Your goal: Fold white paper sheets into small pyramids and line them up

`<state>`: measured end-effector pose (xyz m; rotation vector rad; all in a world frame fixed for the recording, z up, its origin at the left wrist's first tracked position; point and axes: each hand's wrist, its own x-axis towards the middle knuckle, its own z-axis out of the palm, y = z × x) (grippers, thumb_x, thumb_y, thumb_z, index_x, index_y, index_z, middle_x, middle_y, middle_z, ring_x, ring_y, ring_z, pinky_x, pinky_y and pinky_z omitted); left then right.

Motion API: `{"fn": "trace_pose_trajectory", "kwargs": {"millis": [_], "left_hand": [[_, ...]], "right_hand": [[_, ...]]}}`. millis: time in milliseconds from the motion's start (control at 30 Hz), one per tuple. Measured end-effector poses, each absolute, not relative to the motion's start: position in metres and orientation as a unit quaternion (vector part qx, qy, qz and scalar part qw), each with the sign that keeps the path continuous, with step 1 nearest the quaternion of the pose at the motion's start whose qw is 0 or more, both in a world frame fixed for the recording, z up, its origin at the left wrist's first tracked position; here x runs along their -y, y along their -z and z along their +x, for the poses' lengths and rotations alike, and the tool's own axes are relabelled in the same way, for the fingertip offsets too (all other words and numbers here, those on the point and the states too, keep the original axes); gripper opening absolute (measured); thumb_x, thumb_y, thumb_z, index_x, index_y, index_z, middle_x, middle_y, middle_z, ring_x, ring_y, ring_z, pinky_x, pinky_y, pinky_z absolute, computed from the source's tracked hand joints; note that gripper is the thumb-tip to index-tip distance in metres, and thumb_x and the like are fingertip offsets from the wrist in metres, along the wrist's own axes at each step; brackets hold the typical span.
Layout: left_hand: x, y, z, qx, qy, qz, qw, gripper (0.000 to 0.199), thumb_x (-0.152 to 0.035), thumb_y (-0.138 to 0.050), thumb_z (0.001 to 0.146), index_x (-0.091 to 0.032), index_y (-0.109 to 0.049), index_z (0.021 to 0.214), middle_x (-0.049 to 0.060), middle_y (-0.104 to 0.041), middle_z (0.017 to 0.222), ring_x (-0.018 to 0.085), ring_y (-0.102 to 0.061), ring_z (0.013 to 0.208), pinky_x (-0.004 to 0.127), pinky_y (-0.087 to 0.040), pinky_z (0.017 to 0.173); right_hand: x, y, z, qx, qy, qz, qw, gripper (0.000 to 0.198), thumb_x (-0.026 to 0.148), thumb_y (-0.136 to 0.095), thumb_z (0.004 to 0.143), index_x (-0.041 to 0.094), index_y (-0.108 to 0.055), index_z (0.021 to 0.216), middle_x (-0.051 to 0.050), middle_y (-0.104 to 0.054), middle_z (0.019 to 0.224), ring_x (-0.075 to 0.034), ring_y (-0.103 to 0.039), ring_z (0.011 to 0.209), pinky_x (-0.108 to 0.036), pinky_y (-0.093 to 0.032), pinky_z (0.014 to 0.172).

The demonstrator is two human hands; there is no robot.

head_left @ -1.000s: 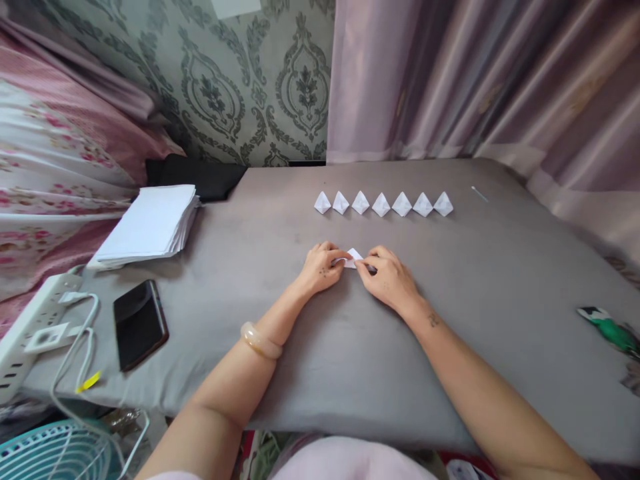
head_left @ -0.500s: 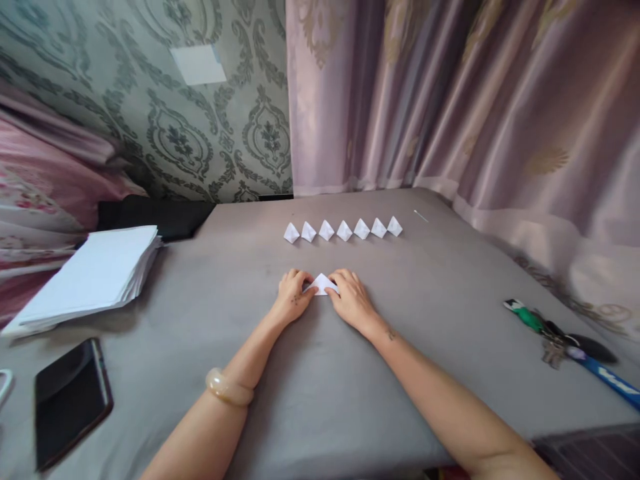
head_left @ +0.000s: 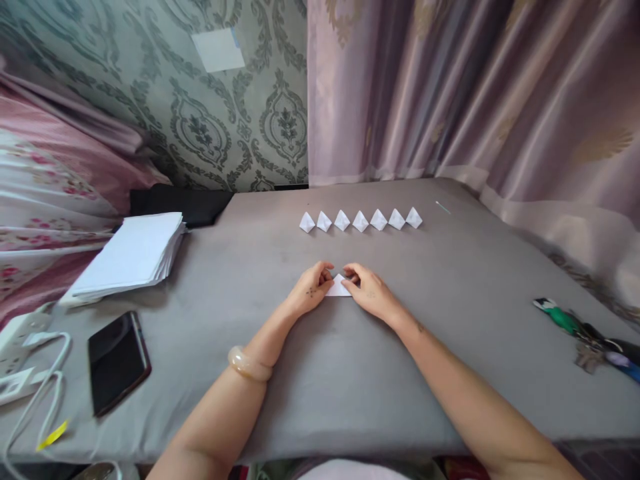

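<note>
Between my hands lies a small piece of white folded paper (head_left: 339, 287), pointed at its far side and straight along its near edge. My left hand (head_left: 313, 288) grips its left side, thumb on top and fingers curled behind. On the other side my right hand (head_left: 369, 288) holds the right part in the same way, thumb pressing near the middle. Both hands hide the paper's outer corners. Beyond them, several folded white paper pieces (head_left: 361, 221), diamond-shaped and standing up a little, form a row across the grey cloth (head_left: 250, 247).
At left are a stack of white paper (head_left: 133, 253), a black flat item (head_left: 200, 205), a phone (head_left: 119, 363) and a power strip (head_left: 20, 340) with white cables. Keys (head_left: 590, 353) with a green tag lie at right. A thin white stick (head_left: 443, 207) rests at the back right.
The view has shifted left and tilted down, bringing the power strip into sight. My fingers have curled in more around the folded paper, and its near edge now looks straight and flat.
</note>
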<state>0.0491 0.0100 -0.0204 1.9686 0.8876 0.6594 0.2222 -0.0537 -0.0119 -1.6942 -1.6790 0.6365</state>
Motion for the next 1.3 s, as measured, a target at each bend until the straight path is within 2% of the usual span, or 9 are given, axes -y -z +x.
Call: {"fn": "trace_pose_trajectory", "kwargs": {"millis": [100, 200, 333, 400, 633, 833, 933, 1133, 1300], "left_hand": [[-0.011, 0.023, 0.049, -0.358, -0.261, 0.793, 0.419, 0.029, -0.016, -0.052, 0.082, -0.017, -0.051, 0.111, -0.002, -0.057, 0.079, 0.01, -0.048, 0.066, 0.023, -0.042, 0.068], [-0.012, 0.027, 0.049, -0.361, -0.253, 0.799, 0.409, 0.032, -0.018, -0.053, 0.082, -0.017, -0.053, 0.115, 0.001, -0.058, 0.083, 0.012, -0.051, 0.07, 0.026, -0.045, 0.072], [-0.008, 0.025, 0.047, -0.38, -0.254, 0.824, 0.334, 0.036, -0.027, -0.062, 0.079, -0.016, -0.06, 0.114, 0.012, -0.055, 0.11, 0.024, -0.052, 0.104, 0.038, -0.043, 0.094], [-0.006, 0.021, 0.046, -0.384, -0.245, 0.832, 0.316, 0.037, -0.03, -0.063, 0.079, -0.016, -0.062, 0.114, 0.014, -0.053, 0.116, 0.027, -0.048, 0.112, 0.043, -0.039, 0.1], [-0.008, 0.013, 0.041, -0.34, -0.219, 0.811, 0.423, 0.037, -0.035, -0.059, 0.085, -0.014, -0.06, 0.115, 0.01, -0.063, 0.099, 0.021, -0.056, 0.093, 0.034, -0.045, 0.085], [-0.003, 0.005, 0.04, -0.353, -0.229, 0.754, 0.505, 0.045, -0.038, -0.065, 0.081, -0.013, -0.059, 0.117, 0.008, -0.062, 0.095, 0.014, -0.054, 0.078, 0.027, -0.043, 0.071], [0.001, -0.001, 0.043, -0.325, -0.253, 0.706, 0.575, 0.048, -0.039, -0.069, 0.078, -0.012, -0.059, 0.116, 0.003, -0.061, 0.082, 0.01, -0.05, 0.066, 0.023, -0.039, 0.061], [0.008, -0.012, 0.052, -0.337, -0.407, 0.471, 0.706, 0.04, -0.033, -0.08, 0.067, -0.014, -0.063, 0.098, 0.002, -0.065, 0.082, 0.01, -0.058, 0.07, 0.022, -0.043, 0.066], [0.012, -0.017, 0.057, -0.33, -0.453, 0.356, 0.748, 0.035, -0.025, -0.084, 0.06, -0.013, -0.06, 0.081, 0.001, -0.064, 0.077, 0.01, -0.061, 0.069, 0.022, -0.047, 0.065]], "right_hand": [[0.06, 0.007, 0.218, 0.674, -0.18, -0.667, 0.263, 0.03, 0.029, -0.056, 0.086, 0.018, -0.06, 0.114, -0.012, -0.059, 0.113, -0.022, -0.059, 0.102, -0.037, -0.044, 0.092], [0.062, 0.007, 0.215, 0.682, -0.161, -0.67, 0.245, 0.026, 0.029, -0.055, 0.087, 0.018, -0.062, 0.11, -0.012, -0.056, 0.113, -0.022, -0.057, 0.106, -0.036, -0.043, 0.095], [0.061, 0.012, 0.214, 0.688, -0.173, -0.656, 0.257, 0.018, 0.027, -0.055, 0.087, 0.019, -0.061, 0.102, -0.009, -0.057, 0.111, -0.022, -0.054, 0.109, -0.035, -0.04, 0.096], [0.061, 0.012, 0.214, 0.683, -0.186, -0.652, 0.273, 0.014, 0.026, -0.056, 0.086, 0.019, -0.059, 0.099, -0.008, -0.059, 0.11, -0.022, -0.053, 0.109, -0.035, -0.04, 0.095], [0.064, 0.004, 0.215, 0.663, -0.292, -0.597, 0.344, 0.011, 0.03, -0.053, 0.088, 0.022, -0.056, 0.095, -0.002, -0.065, 0.095, -0.016, -0.059, 0.091, -0.03, -0.044, 0.083], [0.063, -0.005, 0.218, 0.674, -0.296, -0.57, 0.365, 0.006, 0.023, -0.056, 0.084, 0.021, -0.06, 0.089, -0.002, -0.064, 0.096, -0.015, -0.058, 0.088, -0.03, -0.045, 0.081], [0.062, -0.01, 0.22, 0.678, -0.299, -0.536, 0.404, 0.009, 0.022, -0.057, 0.083, 0.021, -0.063, 0.09, -0.004, -0.064, 0.101, -0.015, -0.06, 0.092, -0.03, -0.047, 0.081], [0.058, -0.012, 0.22, 0.519, -0.308, -0.568, 0.559, 0.032, 0.04, -0.063, 0.082, 0.02, -0.064, 0.107, -0.009, -0.067, 0.108, -0.019, -0.064, 0.097, -0.034, -0.051, 0.084], [0.059, -0.011, 0.213, 0.446, -0.417, -0.56, 0.56, 0.04, 0.051, -0.063, 0.081, 0.017, -0.068, 0.101, -0.009, -0.073, 0.095, -0.021, -0.067, 0.09, -0.032, -0.052, 0.074]]}}
